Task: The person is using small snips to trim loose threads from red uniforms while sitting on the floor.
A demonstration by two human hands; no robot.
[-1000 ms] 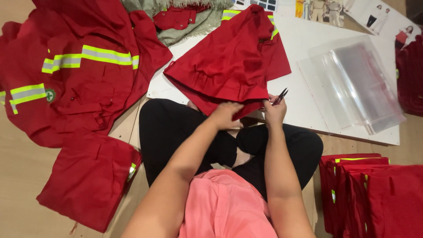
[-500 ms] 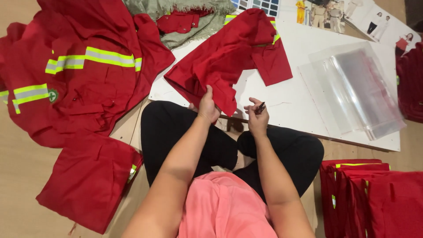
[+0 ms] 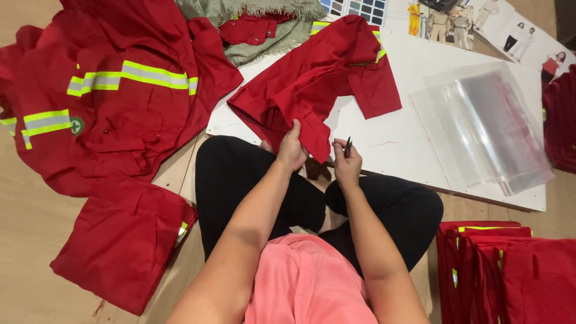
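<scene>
Much was hard to make out from where I stood: the small dark tool (image 3: 347,146) in the right hand (image 3: 347,165) was mostly hidden by the curled fingers, so I could not tell whether it was a snipper or a pen. The left hand (image 3: 292,148) was closed on the lower edge of a red garment (image 3: 312,84), thumb over the cloth, and that garment lay crumpled on the near part of a white board (image 3: 420,138) just ahead of the person's crossed legs. The board rested on a pale wooden floor (image 3: 30,240). A pile of red workwear with yellow reflective bands (image 3: 114,90) sprawled to the left, a folded red piece (image 3: 120,240) below it, and a stack of folded red pieces (image 3: 510,270) ran off the lower right edge. Glossy clear plastic bags (image 3: 480,126) lay flat on the board's right side.
</scene>
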